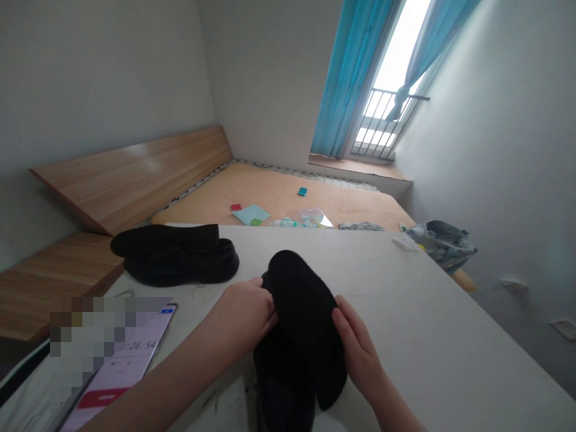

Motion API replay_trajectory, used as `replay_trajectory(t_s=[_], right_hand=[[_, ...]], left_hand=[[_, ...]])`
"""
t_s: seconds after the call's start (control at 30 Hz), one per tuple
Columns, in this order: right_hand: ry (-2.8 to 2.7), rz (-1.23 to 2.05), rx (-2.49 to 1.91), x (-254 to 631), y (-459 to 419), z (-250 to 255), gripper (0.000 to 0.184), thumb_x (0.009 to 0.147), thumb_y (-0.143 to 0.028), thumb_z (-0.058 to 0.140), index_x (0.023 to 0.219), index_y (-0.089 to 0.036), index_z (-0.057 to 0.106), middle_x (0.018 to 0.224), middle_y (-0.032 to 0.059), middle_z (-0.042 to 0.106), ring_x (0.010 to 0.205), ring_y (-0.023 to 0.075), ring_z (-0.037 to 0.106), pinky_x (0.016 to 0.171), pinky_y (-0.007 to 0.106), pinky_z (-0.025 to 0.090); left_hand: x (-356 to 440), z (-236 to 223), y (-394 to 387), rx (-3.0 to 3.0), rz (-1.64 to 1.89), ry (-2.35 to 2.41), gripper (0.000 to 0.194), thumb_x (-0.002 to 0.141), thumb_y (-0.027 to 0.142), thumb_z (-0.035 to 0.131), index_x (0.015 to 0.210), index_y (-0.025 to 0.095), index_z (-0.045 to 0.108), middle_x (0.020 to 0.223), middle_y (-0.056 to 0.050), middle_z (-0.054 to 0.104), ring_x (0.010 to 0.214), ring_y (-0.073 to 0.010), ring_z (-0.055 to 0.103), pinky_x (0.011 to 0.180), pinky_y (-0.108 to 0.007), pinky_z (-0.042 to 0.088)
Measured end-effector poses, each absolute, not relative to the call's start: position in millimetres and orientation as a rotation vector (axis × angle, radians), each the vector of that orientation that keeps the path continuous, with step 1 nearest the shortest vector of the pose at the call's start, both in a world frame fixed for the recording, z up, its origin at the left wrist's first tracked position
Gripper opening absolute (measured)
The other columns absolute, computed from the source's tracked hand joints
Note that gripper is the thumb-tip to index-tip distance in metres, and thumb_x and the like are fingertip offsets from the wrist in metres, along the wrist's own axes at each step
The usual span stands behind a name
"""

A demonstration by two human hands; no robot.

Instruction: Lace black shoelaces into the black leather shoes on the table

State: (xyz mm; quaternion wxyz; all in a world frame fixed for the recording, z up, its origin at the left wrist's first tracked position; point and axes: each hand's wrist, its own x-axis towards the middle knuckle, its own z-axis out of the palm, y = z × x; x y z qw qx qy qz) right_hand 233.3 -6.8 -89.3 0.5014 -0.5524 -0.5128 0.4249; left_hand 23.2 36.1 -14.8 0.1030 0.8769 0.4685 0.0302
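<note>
A black insole (306,318) is held up in front of me over a black shoe (285,384), and covers much of it. My right hand (357,342) is closed on the insole's right edge, thumb and fingers pinching it. Closed at the shoe's upper left edge is my left hand (252,309); its fingertips are partly hidden behind the insole. A second black shoe (184,264) lies at the table's far left, with another black insole (166,237) resting along its top.
Beneath everything is a white table (405,318). A phone (130,354) showing a timer lies at the left, near my forearm. A clear plastic bag (443,243) hangs at the right edge. Beyond stands a bed (351,201) with small packets and cloths on it.
</note>
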Motion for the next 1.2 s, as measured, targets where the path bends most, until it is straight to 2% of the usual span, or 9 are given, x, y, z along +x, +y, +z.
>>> replay_trajectory(t_s=[0.07,0.2,0.37,0.47,0.57,0.7,0.93,1.1,1.2], right_hand=[[-1.112,1.087,-1.278,235.5,-5.1,-86.1,0.038,0.083,-0.058,0.063,0.092,-0.022,0.071,0.091,0.0043,0.072,0.088,0.023,0.064,0.08,0.032,0.053],[-0.801,1.431,-1.099,236.1,-5.7,-65.0,0.027,0.081,-0.045,0.072,0.096,-0.022,0.071,0.082,0.0005,0.071,0.071,0.0159,0.064,0.067,0.025,0.054],[-0.57,1.621,-1.124,244.8,-11.8,-37.3,0.059,0.074,-0.038,0.08,0.128,-0.032,0.059,0.063,-0.0065,0.062,0.042,0.0074,0.051,0.044,0.017,0.044],[-0.851,1.608,-1.263,241.8,-24.6,-39.9,0.035,0.08,-0.04,0.073,0.113,-0.03,0.066,0.066,-0.0039,0.063,0.05,0.0104,0.058,0.048,0.018,0.046],[-1.472,1.247,-1.389,234.1,-41.1,-50.8,0.017,0.087,-0.036,0.06,0.087,-0.023,0.071,0.085,0.0048,0.068,0.079,0.0189,0.067,0.07,0.026,0.054],[-2.046,0.683,-1.456,234.1,-55.3,-59.0,0.022,0.083,-0.031,0.063,0.104,-0.025,0.066,0.114,0.0096,0.065,0.101,0.0241,0.065,0.084,0.032,0.053],[-2.229,0.531,-1.535,232.9,-60.4,-65.9,0.027,0.071,-0.029,0.07,0.09,-0.022,0.052,0.093,0.0054,0.063,0.081,0.0213,0.065,0.068,0.029,0.054],[-2.151,0.593,-1.515,230.7,-59.8,-56.0,0.002,0.084,-0.023,0.054,0.084,-0.022,0.054,0.087,0.0039,0.063,0.073,0.0177,0.063,0.063,0.026,0.05],[-1.957,0.732,-1.538,242.8,-58.0,-46.6,0.022,0.093,-0.03,0.046,0.075,-0.021,0.057,0.074,0.0026,0.062,0.066,0.0168,0.06,0.058,0.024,0.047]], left_hand=[[23.3,-11.7,36.6,2.626,0.009,1.441,0.031,0.098,0.027,0.045,0.082,0.018,0.07,0.077,-0.01,0.07,0.082,-0.0272,0.067,0.067,-0.035,0.052],[23.9,-13.5,39.9,2.638,-0.014,1.557,0.044,0.102,0.039,0.035,0.084,0.021,0.07,0.078,-0.01,0.072,0.077,-0.0286,0.069,0.061,-0.034,0.048],[24.5,-21.8,47.6,2.579,0.1,1.653,0.03,0.101,0.036,0.043,0.111,0.016,0.062,0.083,-0.01,0.072,0.075,-0.0268,0.07,0.058,-0.03,0.045],[25.3,-23.7,49.7,2.594,0.155,1.594,0.021,0.097,0.018,0.045,0.11,0.016,0.061,0.101,-0.01,0.068,0.077,-0.0208,0.068,0.057,-0.026,0.044],[23.7,-23.1,49.1,2.624,0.224,1.442,0.022,0.092,0.009,0.046,0.1,0.02,0.064,0.112,-0.006,0.063,0.084,-0.0166,0.065,0.064,-0.024,0.046],[18.2,-21.3,46.9,2.543,0.358,1.125,0.02,0.083,0.009,0.057,0.094,0.023,0.066,0.116,-0.001,0.062,0.103,-0.0187,0.061,0.083,-0.026,0.049],[14.5,-22.4,41.1,2.238,0.452,1.0,0.054,0.068,-0.004,0.054,0.116,0.019,0.058,0.117,-0.008,0.062,0.111,-0.0231,0.059,0.097,-0.034,0.048],[12.1,-22.4,38.7,2.326,0.425,0.919,0.052,0.072,-0.004,0.051,0.116,0.02,0.061,0.124,-0.008,0.058,0.118,-0.0227,0.053,0.104,-0.036,0.044],[7.4,-22.6,39.1,2.454,0.331,0.837,0.057,0.072,-0.007,0.048,0.115,0.025,0.066,0.133,-0.007,0.05,0.13,-0.0241,0.043,0.112,-0.039,0.037]])
